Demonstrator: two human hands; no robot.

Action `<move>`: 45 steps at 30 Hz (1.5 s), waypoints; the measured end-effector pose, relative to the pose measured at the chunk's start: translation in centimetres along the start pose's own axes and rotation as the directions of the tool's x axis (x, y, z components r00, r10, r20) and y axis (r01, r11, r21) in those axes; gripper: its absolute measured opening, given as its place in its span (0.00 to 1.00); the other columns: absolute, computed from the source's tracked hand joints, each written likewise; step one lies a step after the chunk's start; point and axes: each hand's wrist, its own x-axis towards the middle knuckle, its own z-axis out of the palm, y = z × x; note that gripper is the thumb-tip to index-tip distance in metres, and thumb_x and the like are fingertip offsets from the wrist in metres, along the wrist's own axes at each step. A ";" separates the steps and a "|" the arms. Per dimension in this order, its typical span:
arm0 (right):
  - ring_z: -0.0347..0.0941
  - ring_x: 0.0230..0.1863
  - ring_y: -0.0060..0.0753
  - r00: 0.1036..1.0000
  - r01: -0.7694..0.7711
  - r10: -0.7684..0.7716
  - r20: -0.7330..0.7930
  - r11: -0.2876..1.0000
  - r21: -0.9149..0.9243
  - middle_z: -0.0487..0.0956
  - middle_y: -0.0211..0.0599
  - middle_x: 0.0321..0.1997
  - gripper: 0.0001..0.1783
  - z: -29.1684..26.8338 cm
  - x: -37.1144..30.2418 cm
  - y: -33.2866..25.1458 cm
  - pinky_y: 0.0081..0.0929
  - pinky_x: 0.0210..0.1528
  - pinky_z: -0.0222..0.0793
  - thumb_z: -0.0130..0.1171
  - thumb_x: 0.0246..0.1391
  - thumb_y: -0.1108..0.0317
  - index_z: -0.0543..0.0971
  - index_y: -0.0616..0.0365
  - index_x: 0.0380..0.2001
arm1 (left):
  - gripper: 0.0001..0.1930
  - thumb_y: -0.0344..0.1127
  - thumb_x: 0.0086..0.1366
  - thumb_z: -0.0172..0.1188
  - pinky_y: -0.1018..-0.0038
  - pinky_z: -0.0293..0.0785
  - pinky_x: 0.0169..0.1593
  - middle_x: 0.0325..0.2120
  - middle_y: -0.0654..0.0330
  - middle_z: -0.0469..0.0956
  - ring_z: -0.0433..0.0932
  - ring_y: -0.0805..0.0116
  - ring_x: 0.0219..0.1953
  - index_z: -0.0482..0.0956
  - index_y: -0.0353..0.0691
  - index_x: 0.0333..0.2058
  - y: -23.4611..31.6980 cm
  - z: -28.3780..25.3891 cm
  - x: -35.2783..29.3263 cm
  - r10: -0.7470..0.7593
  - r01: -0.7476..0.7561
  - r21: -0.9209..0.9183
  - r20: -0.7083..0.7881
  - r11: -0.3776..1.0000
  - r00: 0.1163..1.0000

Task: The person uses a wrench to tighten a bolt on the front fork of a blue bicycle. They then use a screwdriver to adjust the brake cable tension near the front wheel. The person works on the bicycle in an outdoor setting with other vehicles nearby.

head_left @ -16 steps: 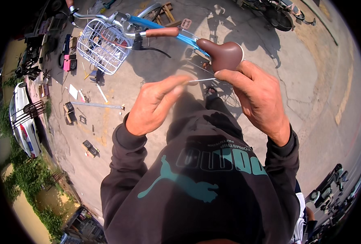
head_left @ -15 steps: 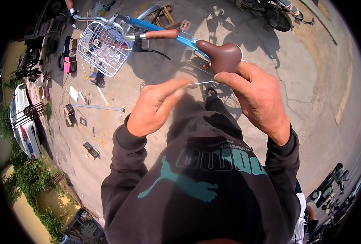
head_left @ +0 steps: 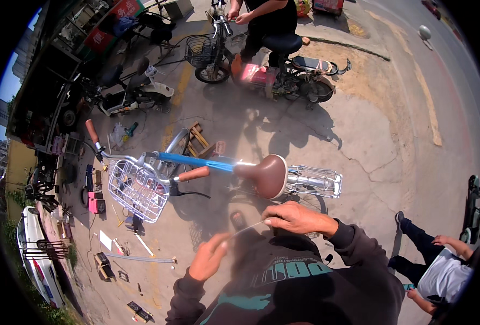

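A thin, pale wire-like strand [head_left: 248,229] stretches between my two hands, in front of my dark sweatshirt. My right hand [head_left: 293,218] pinches its upper end between thumb and forefinger, just below the bicycle saddle. Lower and to the left, my left hand [head_left: 207,257] is closed on the other end, its fingertips slightly blurred. Beyond my hands stands a bicycle with a blue frame [head_left: 188,160], a brown saddle [head_left: 266,177], brown handlebar grips [head_left: 194,174], a white wire basket [head_left: 138,190] and a silver rear rack [head_left: 316,182]. Neither hand touches the bicycle.
Tools and parts lie on the ground at left, including a pink box [head_left: 96,202] and a long metal strip [head_left: 140,259]. Another person [head_left: 270,21] stands by a red electric bike [head_left: 259,76] ahead. Someone in a white shirt [head_left: 444,275] is at right. A scooter [head_left: 137,96] stands farther left.
My view has tilted up, bringing the other people and parked bikes into sight. Both hands sit lower in the picture, the left now below the right, with the strand still between them.
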 end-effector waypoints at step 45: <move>0.79 0.41 0.55 0.914 0.195 -0.168 0.370 0.980 -0.037 0.82 0.51 0.40 0.18 12.3 6.1 7.4 0.46 0.47 0.72 0.53 0.66 0.55 0.80 0.58 0.47 | 0.11 0.41 0.66 0.57 0.59 0.72 0.31 0.21 0.46 0.77 0.76 0.44 0.25 0.80 0.39 0.35 -10.3 2.0 -1.9 -0.085 0.105 0.471 -0.064 0.876 0.994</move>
